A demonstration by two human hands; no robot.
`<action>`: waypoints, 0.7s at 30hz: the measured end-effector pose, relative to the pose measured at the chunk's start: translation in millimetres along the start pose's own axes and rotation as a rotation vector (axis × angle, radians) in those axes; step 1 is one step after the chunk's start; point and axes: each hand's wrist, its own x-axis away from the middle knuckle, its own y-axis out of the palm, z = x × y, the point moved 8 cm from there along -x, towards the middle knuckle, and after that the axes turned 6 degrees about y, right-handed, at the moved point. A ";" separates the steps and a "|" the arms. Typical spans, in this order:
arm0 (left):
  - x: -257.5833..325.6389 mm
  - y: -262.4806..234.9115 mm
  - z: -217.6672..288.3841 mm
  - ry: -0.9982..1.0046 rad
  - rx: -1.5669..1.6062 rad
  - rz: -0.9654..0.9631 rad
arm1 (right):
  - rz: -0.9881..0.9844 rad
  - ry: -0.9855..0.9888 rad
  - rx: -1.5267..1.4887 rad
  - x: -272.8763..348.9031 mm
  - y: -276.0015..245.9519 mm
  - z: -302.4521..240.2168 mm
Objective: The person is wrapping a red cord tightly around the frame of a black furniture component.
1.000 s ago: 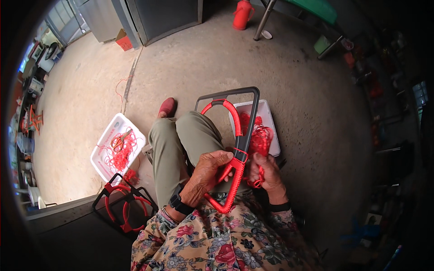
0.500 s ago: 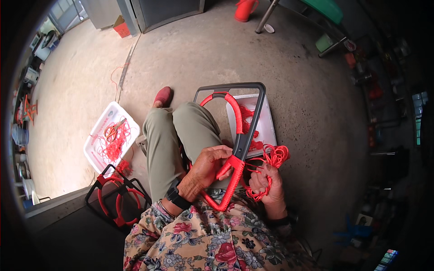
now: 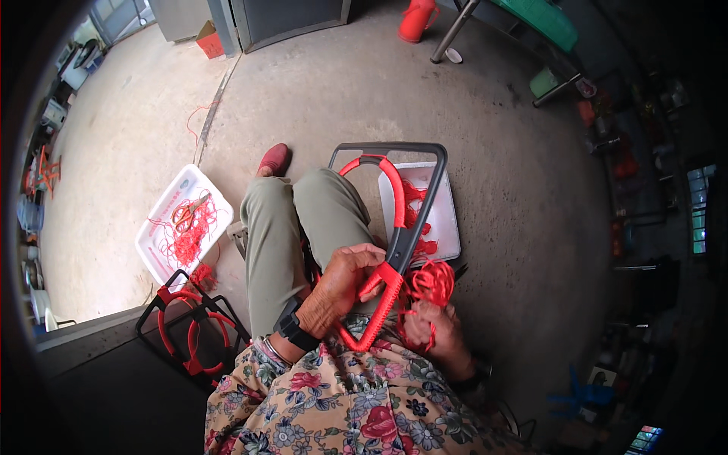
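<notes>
A black frame (image 3: 402, 243) with a ring inside it stands slanted over my lap, its ring and lower part wound with red cord. My left hand (image 3: 347, 282) is closed round the red-wound side near the black bar. To the right of the frame, my right hand (image 3: 440, 330) grips a loose bundle of red cord (image 3: 432, 282), which bulges above the fist. Strands pass between this bundle and the wound part. Motion blurs the right fingers a little.
A white tray (image 3: 155, 246) at left holds tangled red cord and orange-handled scissors (image 3: 182, 218). Another white tray (image 3: 447, 227) with red pieces lies behind the frame. More red-wound frames (image 3: 203, 337) lean at lower left. A red jug (image 3: 414, 21) stands at the far side.
My right hand has shifted left and slightly down, bringing the cord bundle closer to the frame. The left hand keeps its grip, and the frame has hardly moved.
</notes>
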 end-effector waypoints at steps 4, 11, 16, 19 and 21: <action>6.1 7.2 9.9 0.083 -0.021 -0.039 | 0.207 -0.263 0.428 -18.0 -38.9 -63.7; 6.8 11.5 12.5 0.280 -0.013 -0.063 | 0.130 -0.902 1.818 -39.3 127.2 -136.1; 1.7 6.1 15.6 0.380 0.099 0.047 | -0.006 -0.885 1.984 -59.9 128.3 -103.2; -3.9 -8.8 12.3 0.343 0.122 0.145 | 0.036 -1.022 1.711 -36.8 137.1 -127.7; 2.2 -14.8 9.0 0.299 0.140 0.184 | 0.183 -1.086 1.323 -14.4 113.8 -150.2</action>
